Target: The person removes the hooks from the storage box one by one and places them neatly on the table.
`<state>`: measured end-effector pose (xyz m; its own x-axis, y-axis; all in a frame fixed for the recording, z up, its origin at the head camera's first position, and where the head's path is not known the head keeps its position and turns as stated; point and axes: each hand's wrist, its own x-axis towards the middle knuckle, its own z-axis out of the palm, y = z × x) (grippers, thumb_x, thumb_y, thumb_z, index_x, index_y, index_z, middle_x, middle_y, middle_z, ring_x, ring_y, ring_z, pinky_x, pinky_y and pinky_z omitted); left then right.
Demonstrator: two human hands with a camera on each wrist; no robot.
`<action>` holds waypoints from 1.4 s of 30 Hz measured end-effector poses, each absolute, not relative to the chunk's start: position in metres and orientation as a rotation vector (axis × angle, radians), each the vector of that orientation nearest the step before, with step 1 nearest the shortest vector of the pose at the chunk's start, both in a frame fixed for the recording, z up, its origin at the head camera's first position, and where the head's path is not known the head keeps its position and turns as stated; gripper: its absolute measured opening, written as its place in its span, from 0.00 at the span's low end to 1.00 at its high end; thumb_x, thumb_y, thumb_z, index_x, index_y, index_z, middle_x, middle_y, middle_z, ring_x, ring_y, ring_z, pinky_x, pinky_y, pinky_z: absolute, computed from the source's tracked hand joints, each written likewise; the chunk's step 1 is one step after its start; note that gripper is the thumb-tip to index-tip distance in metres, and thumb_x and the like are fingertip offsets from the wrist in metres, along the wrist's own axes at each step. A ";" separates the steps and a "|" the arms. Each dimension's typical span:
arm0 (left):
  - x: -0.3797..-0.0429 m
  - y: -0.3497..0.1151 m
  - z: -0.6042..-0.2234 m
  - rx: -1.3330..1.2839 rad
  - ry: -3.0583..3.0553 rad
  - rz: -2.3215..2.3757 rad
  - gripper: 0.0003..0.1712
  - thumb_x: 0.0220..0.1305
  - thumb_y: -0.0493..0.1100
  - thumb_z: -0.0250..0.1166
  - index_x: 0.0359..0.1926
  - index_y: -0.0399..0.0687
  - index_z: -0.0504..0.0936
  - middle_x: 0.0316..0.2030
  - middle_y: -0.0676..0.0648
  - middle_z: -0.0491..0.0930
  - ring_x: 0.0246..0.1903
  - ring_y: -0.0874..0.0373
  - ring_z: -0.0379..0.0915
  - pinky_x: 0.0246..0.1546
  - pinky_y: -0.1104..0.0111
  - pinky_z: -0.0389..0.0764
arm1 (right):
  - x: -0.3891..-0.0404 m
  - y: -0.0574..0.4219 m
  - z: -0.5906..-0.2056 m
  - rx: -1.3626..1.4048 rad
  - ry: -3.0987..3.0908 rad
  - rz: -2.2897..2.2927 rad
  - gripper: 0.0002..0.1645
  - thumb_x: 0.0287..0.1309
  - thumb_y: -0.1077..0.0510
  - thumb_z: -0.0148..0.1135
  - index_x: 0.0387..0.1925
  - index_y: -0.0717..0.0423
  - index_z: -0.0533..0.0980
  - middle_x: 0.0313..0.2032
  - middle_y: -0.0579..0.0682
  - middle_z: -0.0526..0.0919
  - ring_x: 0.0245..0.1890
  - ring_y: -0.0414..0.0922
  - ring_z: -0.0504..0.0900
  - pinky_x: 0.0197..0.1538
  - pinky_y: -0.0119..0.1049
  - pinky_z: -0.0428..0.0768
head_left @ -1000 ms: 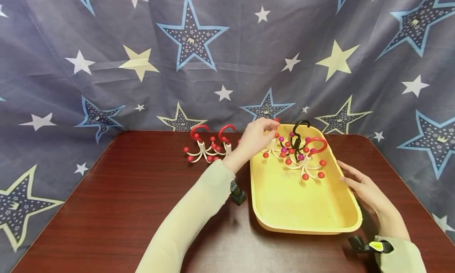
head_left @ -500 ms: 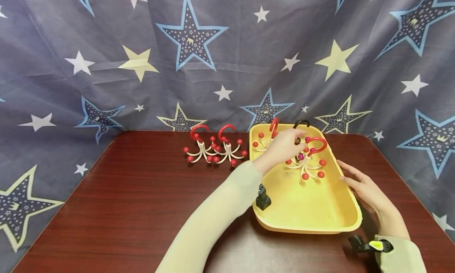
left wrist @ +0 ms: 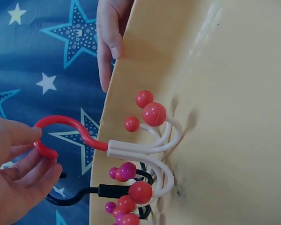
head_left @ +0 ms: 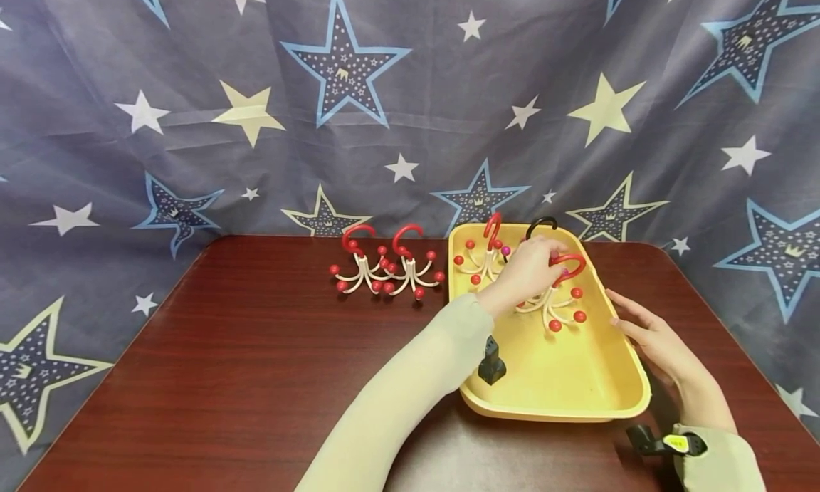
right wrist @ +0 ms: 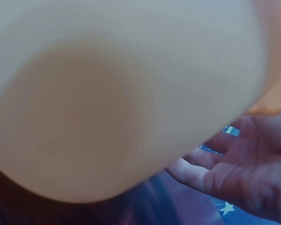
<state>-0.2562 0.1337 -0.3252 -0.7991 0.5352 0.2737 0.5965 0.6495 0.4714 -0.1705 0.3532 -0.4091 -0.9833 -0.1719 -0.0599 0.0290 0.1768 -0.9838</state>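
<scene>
Red at the hook [left wrist: 61,120], white in the arms, one ball-tipped hanger [left wrist: 126,148] is inside the yellow tray [head_left: 564,378], pinched at its hook by the left hand [head_left: 529,267], with a black hanger [left wrist: 113,191] just beside it; the right hand [head_left: 669,353], fingers fairly straight, touches the tray's right side, and two similar hangers [head_left: 411,266] rest on the table [head_left: 256,357]

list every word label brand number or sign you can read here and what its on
Nothing legible.
Yellow label on the black device at the right wrist: too small and blurred to read.
Dark mark inside the yellow tray: too faint to read.
Curtain: stars and crowns, no lettering.
</scene>
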 end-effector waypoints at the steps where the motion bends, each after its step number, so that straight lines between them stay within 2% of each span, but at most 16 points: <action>1: -0.256 0.134 -0.326 -0.942 -2.756 -0.854 0.17 0.58 0.42 0.61 0.50 0.52 0.79 0.41 0.54 0.78 0.42 0.65 0.72 0.44 0.79 0.68 | -0.170 0.353 -0.409 -0.138 2.283 -1.916 0.37 0.63 0.57 0.51 0.69 0.54 0.48 0.45 0.32 0.72 0.40 0.32 0.79 0.38 0.32 0.80; 7: -0.255 0.137 -0.328 -0.904 -2.777 -0.912 0.16 0.58 0.38 0.59 0.48 0.56 0.80 0.43 0.58 0.81 0.44 0.68 0.74 0.43 0.82 0.69 | -0.170 0.352 -0.410 -0.135 2.274 -1.916 0.37 0.63 0.57 0.50 0.69 0.54 0.47 0.46 0.31 0.71 0.41 0.32 0.79 0.39 0.32 0.80; 14: -0.254 0.135 -0.328 -0.909 -2.738 -0.908 0.15 0.58 0.38 0.59 0.46 0.57 0.81 0.41 0.60 0.82 0.36 0.70 0.74 0.34 0.84 0.69 | -0.172 0.351 -0.410 -0.129 2.295 -1.885 0.37 0.64 0.56 0.49 0.70 0.55 0.46 0.46 0.32 0.70 0.41 0.32 0.78 0.39 0.32 0.80; 25: -0.243 0.121 -0.304 -0.954 -2.670 -0.983 0.14 0.60 0.39 0.58 0.44 0.60 0.82 0.40 0.61 0.81 0.37 0.72 0.72 0.35 0.84 0.68 | -0.170 0.351 -0.408 -0.104 2.309 -1.871 0.38 0.64 0.56 0.50 0.70 0.54 0.46 0.47 0.32 0.68 0.41 0.29 0.77 0.40 0.30 0.79; 36: -0.232 0.080 -0.285 -1.048 -2.468 -1.149 0.13 0.59 0.39 0.60 0.45 0.53 0.82 0.42 0.55 0.81 0.38 0.71 0.77 0.37 0.87 0.69 | -0.170 0.353 -0.409 -0.151 2.275 -1.920 0.36 0.64 0.58 0.49 0.70 0.54 0.47 0.44 0.32 0.73 0.39 0.33 0.79 0.38 0.32 0.80; 42: -0.228 0.055 -0.280 -1.057 -2.458 -1.186 0.14 0.58 0.38 0.60 0.46 0.51 0.82 0.42 0.54 0.82 0.39 0.70 0.77 0.38 0.85 0.70 | -0.168 0.353 -0.409 -0.178 2.230 -1.964 0.35 0.64 0.59 0.49 0.69 0.52 0.48 0.44 0.32 0.74 0.39 0.34 0.80 0.38 0.33 0.80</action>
<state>-0.2284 0.0554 -0.2800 -0.7192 0.5135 0.4680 0.6859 0.4176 0.5960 -0.1682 0.3525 -0.4092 -0.9794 -0.1969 -0.0447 0.0194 0.1286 -0.9915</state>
